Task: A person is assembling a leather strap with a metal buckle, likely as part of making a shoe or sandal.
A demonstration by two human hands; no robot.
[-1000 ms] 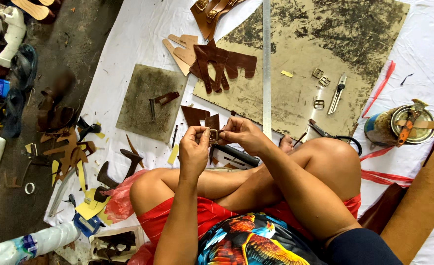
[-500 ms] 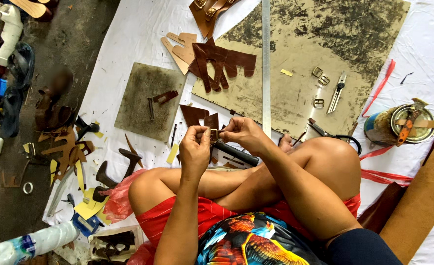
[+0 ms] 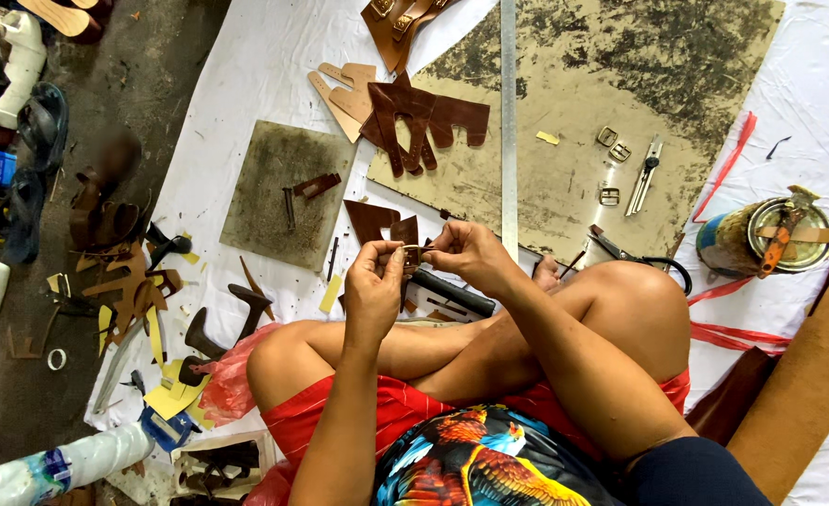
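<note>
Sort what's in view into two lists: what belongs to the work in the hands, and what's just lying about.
In hand:
left hand
right hand
small brown leather strap
metal buckle

Lying about:
steel ruler
spare buckles
utility knife
glue tin
cut leather pieces
sandals

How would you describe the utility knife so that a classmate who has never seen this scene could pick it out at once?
Find the big stained cutting board with a long metal ruler lying across it. To the right of the ruler lie three small metal buckles. The utility knife lies just right of them: a slim silver tool, long and straight where the buckles are small and square.
</note>
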